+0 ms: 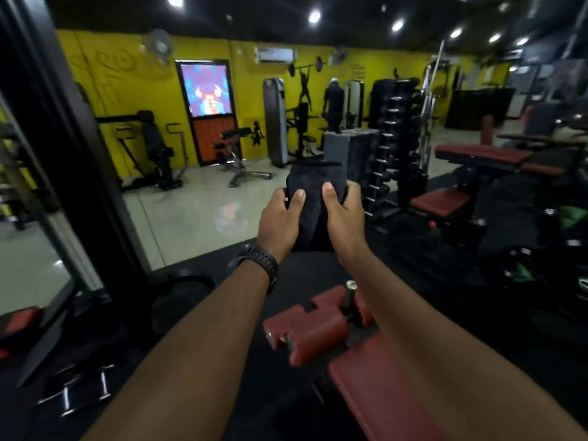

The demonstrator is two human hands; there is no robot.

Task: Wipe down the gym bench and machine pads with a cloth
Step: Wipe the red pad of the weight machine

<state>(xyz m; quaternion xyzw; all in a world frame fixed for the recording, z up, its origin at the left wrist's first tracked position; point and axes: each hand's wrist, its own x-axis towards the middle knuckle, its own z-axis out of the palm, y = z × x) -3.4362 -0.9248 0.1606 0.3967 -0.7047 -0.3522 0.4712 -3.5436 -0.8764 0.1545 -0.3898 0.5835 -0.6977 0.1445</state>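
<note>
Red bench (385, 396) pad nearest cam, at 5 o'clock, running off the bottom edge. Both forearms reach fwd, L one left of the pad, R one across its right side. Just past its far end, red roller pads (313, 327) on a metal pin, approx 6 o'clock of centre.

Head view, centre: left hand (280, 221) and right hand (345, 214) side by side, both pinching a dark folded cloth (313, 183). Each thumb lies flat on the near face, fingers curled round the L and R edges behind it. Cloth is upright in mid-air, off every surface, beyond the roller pads, with its lower end hanging between the wrists. Black watch (265, 265) on L wrist.

Bkgd:
- 3 o'clock: more red benches (480, 152) on black frames, black mat under them.
- 1 o'clock of cloth: tall dumbbell rack (393, 138), just behind the R fingers in the frame.
- 11 o'clock: door (211, 113) w/ lit poster panel in a yellow wall (152, 90); black machines along that wall on a pale glossy floor (191, 211).
- 9 o'clock: thick black upright (63, 138), mirror beside it.
- 12 o'clock: ceiling spots (314, 15), wall AC unit.

Edges blurred; small details unreadable.
</note>
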